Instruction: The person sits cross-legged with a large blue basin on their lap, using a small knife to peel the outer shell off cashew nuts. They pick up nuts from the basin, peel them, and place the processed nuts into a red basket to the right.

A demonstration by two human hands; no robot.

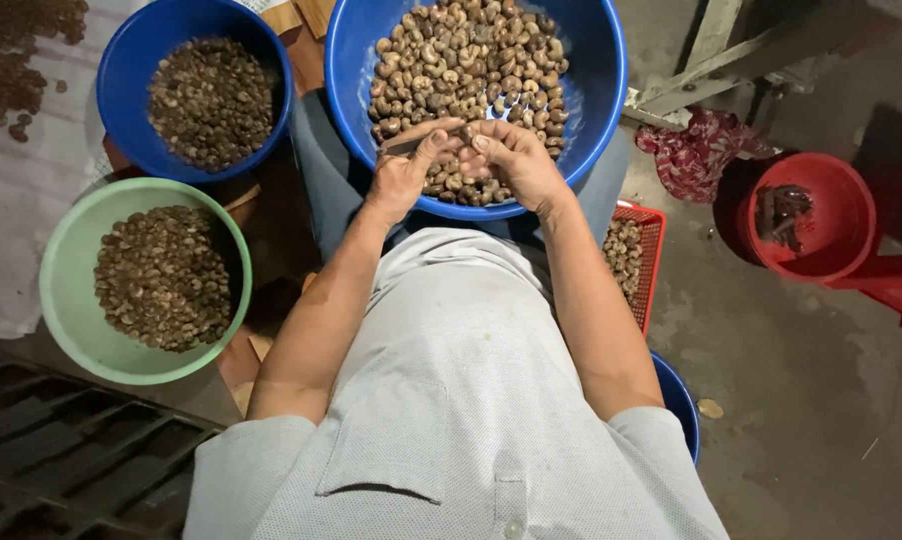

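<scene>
Over big blue bowl (591, 90) we pinch one nut (465, 133) between both hands: left hand (403, 172) grips knife (411, 144), right hand (516, 160) closed on nut. Left: small blue bowl (136, 60), green bowl (66, 270). Right: red bucket (851, 215).

The bare concrete floor (801, 400) runs along the right side. A red tub (861, 205) holding dark scraps stands on it toward the far right, with a crumpled red patterned cloth (701, 145) lying just beside it. A red mesh basket (651, 230) of pale nuts sits nearer the middle. One small nut shell (711, 408) lies alone on the concrete. At the far left edge a pale sheet (21, 200) covers the ground, with loose dark nuts (16, 60) scattered in its far corner. A dark slatted grate (61, 460) fills the near left corner.
</scene>
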